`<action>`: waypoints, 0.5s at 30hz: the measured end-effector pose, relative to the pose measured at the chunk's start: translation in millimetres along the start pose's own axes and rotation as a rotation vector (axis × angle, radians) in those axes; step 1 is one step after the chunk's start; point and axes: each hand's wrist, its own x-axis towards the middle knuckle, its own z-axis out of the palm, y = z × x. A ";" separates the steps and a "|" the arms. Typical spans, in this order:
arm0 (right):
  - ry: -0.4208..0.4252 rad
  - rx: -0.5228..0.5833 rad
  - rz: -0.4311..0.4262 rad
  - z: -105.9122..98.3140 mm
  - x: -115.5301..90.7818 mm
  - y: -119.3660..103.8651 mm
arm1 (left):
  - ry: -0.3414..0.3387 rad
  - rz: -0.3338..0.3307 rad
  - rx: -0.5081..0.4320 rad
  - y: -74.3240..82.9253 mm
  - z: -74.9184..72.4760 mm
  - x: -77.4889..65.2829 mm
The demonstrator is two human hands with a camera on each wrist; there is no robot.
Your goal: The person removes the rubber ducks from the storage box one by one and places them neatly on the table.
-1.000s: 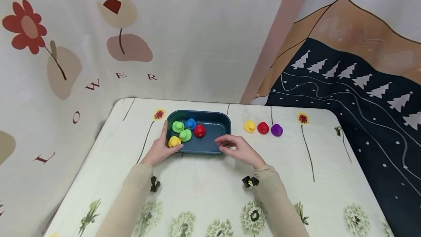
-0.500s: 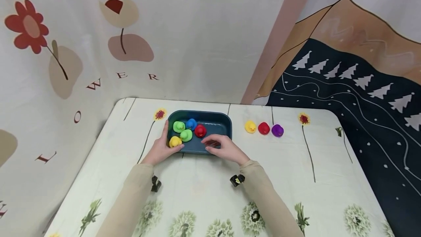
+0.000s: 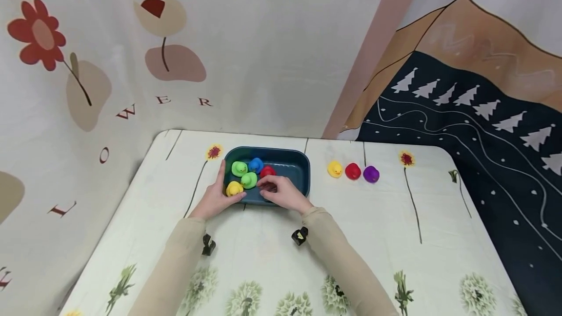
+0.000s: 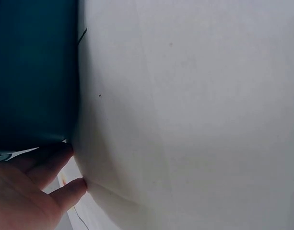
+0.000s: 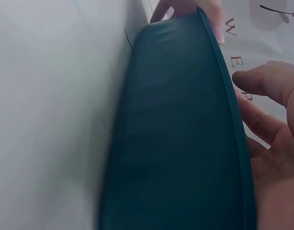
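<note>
A dark teal tray point(image 3: 293, 172) holds two green ducks point(image 3: 239, 168), a blue duck point(image 3: 255, 165), a red duck point(image 3: 268, 170) and a yellow duck point(image 3: 234, 188), all toward its left half. My left hand point(image 3: 213, 201) grips the tray's front-left corner, thumb at the front rim by the yellow duck; in the left wrist view its fingers lie outside the wall. My right hand point(image 3: 284, 193) hovers over the tray's middle, just in front of the red duck, which it partly covers. In the right wrist view the right hand's thumb and fingers point(image 5: 263, 125) stand apart with nothing visible between them.
A yellow duck point(image 3: 335, 169), a red duck point(image 3: 353, 171) and a purple duck point(image 3: 371, 174) stand in a row on the flower-print tablecloth point(image 3: 263, 252), right of the tray. Behind the table hangs a printed curtain point(image 3: 263, 62).
My right hand has moved left, from the tray's right front edge to its middle beside the green and red ducks. The left hand has stayed at the corner; the ducks look unmoved.
</note>
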 end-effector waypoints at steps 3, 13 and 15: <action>0.007 0.004 0.005 4.7 7.1 -0.4 | 0.001 -0.002 0.001 0.3 -0.7 -0.5; 0.069 0.018 0.030 18.1 29.3 -3.9 | 0.005 0.009 -0.001 1.6 -1.1 -0.8; 0.089 0.011 0.036 21.5 32.8 -3.7 | 0.010 0.015 -0.004 1.3 -0.7 -0.9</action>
